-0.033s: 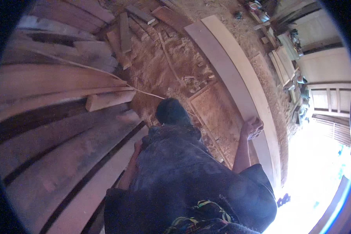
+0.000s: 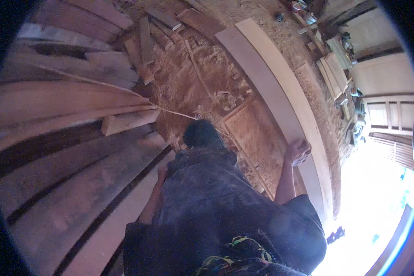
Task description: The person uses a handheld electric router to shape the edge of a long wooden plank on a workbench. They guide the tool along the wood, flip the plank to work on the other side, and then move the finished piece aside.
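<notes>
My right hand (image 2: 299,152) lies on a long greyish-brown wooden board (image 2: 271,87), to the right of my body. Its fingers are curled in and closed at the board. Against that board's right side runs a second, lighter yellowish board (image 2: 280,62). Close by my left hip is my left hand (image 2: 162,173), mostly covered by my dark shirt, so its fingers do not show. Stacked rough planks (image 2: 69,193) fill the left side, and a short squared wood block (image 2: 129,120) sticks out among them.
Sawdust (image 2: 175,87) covers the ground ahead, with a thin curved wood strip (image 2: 195,69) on it. Offcuts (image 2: 146,40) lie at the far left. Beside my feet is a dusty flat panel (image 2: 257,131). More boards (image 2: 331,76) stand along the right wall.
The view has shifted very slightly. My right hand keeps its place on the board.
</notes>
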Action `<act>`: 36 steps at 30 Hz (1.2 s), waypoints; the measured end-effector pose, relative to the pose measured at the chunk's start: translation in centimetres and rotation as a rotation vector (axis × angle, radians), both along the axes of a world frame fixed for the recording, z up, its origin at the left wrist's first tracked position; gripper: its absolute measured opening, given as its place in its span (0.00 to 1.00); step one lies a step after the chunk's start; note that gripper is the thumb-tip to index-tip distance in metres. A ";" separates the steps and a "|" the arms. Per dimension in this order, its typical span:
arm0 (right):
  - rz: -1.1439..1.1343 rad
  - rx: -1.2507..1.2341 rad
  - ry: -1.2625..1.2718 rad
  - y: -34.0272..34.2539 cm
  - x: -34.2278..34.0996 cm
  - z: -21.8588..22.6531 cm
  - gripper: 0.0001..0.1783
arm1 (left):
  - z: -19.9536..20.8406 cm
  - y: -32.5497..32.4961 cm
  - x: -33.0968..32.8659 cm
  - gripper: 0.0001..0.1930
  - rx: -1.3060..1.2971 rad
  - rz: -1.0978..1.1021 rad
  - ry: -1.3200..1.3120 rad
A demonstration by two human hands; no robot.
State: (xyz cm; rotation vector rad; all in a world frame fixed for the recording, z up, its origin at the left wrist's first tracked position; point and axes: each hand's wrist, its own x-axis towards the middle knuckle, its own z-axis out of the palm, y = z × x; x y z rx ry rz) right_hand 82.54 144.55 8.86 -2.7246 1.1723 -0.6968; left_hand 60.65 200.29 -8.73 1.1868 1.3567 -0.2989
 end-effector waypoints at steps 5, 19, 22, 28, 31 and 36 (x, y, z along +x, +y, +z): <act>0.053 -0.040 -0.052 -0.8 0.1 -0.7 0.21 | -0.3 3.9 8.2 0.15 0.071 -0.342 -0.074; 0.011 -0.006 -0.092 0.8 1.1 0.9 0.17 | 9.9 4.1 40.6 0.22 -0.106 -0.461 -0.287; -0.075 -0.008 -0.083 1.3 1.6 0.5 0.17 | 12.0 3.0 45.3 0.24 -0.127 -0.483 -0.338; -0.324 0.129 -0.186 3.6 2.4 -1.4 0.18 | 12.5 1.4 55.5 0.24 -0.150 -0.562 -0.411; -0.362 0.058 -0.110 8.0 4.2 -1.7 0.21 | 12.1 1.1 60.4 0.22 -0.165 -0.606 -0.394; -0.602 0.156 -0.100 18.4 8.3 -1.1 0.27 | 9.3 0.4 69.3 0.22 -0.307 -0.778 -0.335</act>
